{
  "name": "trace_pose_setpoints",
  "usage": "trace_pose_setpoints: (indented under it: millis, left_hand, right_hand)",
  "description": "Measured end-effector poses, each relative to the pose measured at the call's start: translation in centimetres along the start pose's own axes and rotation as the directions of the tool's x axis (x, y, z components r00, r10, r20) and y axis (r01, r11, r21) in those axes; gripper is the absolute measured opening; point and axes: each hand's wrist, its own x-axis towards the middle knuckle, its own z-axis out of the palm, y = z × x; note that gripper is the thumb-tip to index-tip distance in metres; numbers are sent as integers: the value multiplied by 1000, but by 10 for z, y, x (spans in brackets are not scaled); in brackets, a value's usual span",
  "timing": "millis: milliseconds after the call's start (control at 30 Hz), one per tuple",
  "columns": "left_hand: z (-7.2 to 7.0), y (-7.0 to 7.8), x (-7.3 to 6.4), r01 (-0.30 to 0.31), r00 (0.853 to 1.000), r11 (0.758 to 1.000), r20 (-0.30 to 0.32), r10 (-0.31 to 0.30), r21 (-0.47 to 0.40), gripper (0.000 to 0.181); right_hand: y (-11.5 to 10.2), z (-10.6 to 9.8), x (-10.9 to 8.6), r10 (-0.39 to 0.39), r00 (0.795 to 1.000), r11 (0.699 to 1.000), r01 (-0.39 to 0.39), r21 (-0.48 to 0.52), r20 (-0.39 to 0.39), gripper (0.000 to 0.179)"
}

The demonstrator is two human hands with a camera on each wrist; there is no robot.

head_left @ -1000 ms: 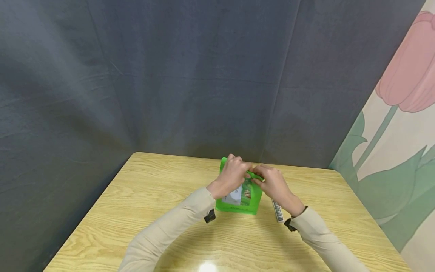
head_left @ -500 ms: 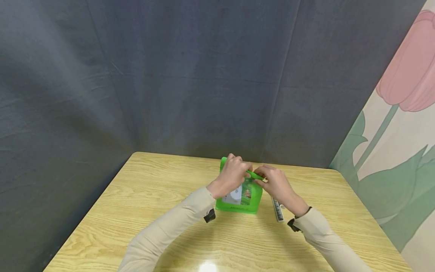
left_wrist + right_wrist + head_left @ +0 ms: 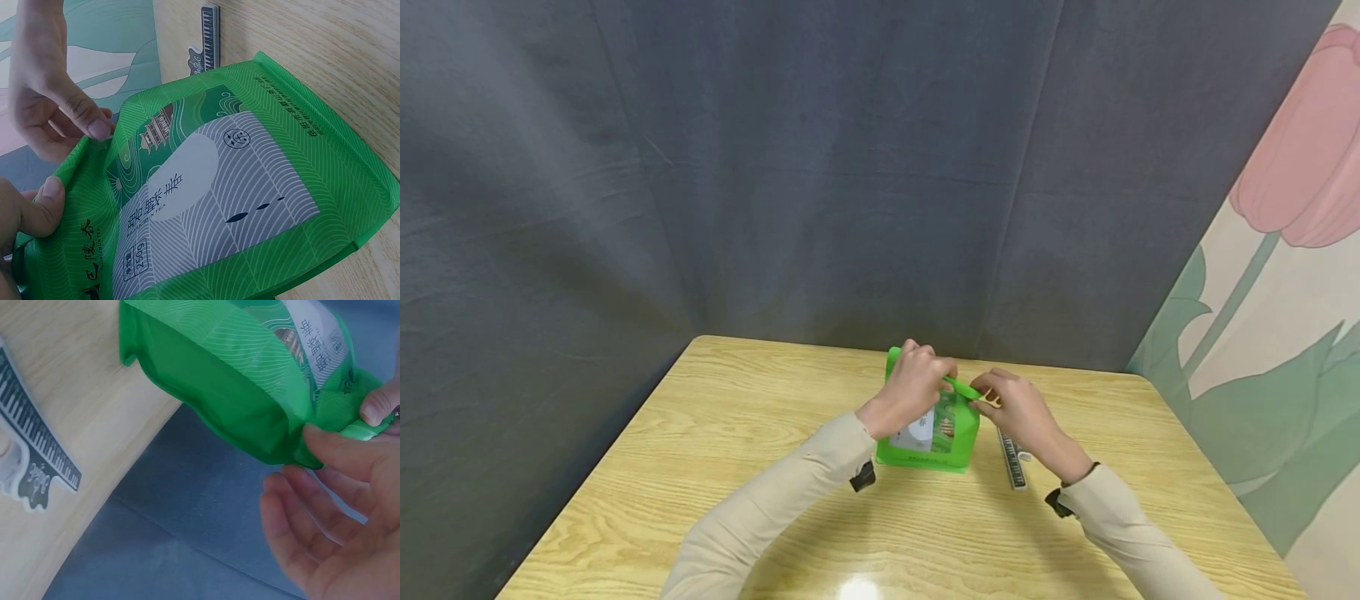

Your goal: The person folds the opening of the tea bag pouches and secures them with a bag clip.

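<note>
A green tea bag (image 3: 958,460) with a grey-and-white label stands upright on the table, its top edge folded over. My left hand (image 3: 912,385) grips the fold near its middle; in the left wrist view the thumb (image 3: 51,199) presses on the front of the bag (image 3: 219,181). At the fold's right end, my right hand (image 3: 1021,410) pinches the corner between thumb and fingertips, as the right wrist view shows with the hand (image 3: 350,506) at the bag's (image 3: 206,369) gathered side. The remaining right fingers are loosely bent below.
A flat strip with a piano-keyboard pattern (image 3: 1014,468) and a white attached piece lies on the wooden table (image 3: 760,400), right of the bag. Behind the table hangs a dark curtain (image 3: 850,208). A flower-painted wall (image 3: 1285,350) stands at the right.
My right hand has slid along the folded top edge to the right, out to the bag's corner, uncovering more of the keyboard strip. The left hand and the bag have stayed in place.
</note>
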Motion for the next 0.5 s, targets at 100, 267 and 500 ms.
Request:
trace_pose_setpoints:
  millis: [100,267,500]
  left_hand:
    - [0,0,0,4,1000,1000,2,-4,4,13]
    - [1,0,1,10,1000,1000,5,-10,3,13]
    - [1,0,1,11,1000,1000,4,-11,4,14]
  right_hand:
    - [3,0,-2,9,1000,1000,-9,-2,7,17]
    - [10,2,-5,4,1000,1000,-4,2,5,16]
    - [17,2,-8,5,1000,1000,-5,-17,12,15]
